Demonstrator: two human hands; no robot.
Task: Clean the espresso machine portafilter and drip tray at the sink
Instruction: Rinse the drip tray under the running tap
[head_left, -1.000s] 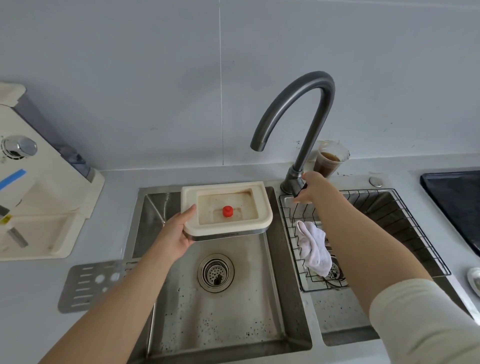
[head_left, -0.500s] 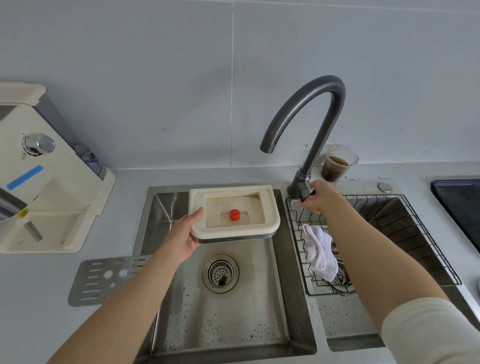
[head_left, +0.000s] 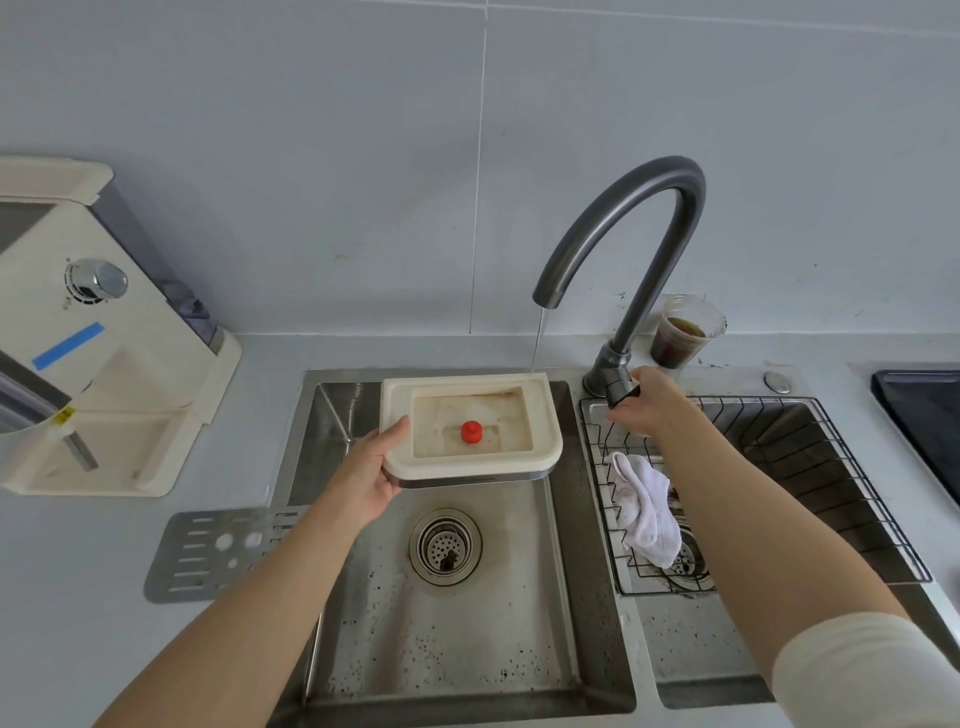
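Rinsing of the drip tray (head_left: 545, 448) is judged barely begun.
The cream plastic tray, round-cornered, coffee-stained, with 1 red float (head_left: 471, 433), is gripped by the left hand (head_left: 370, 478) over the speckled steel sink (head_left: 467, 649); the faucet lever (head_left: 618, 388) is clasped by the right hand (head_left: 650, 404), and 1 thin stream (head_left: 538, 338) strikes the tray's rear rim. No portafilter is seen; its cleaning is judged outstanding.

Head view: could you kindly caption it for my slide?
Left hand holds drip tray under trickling faucet; right hand grips its handle.
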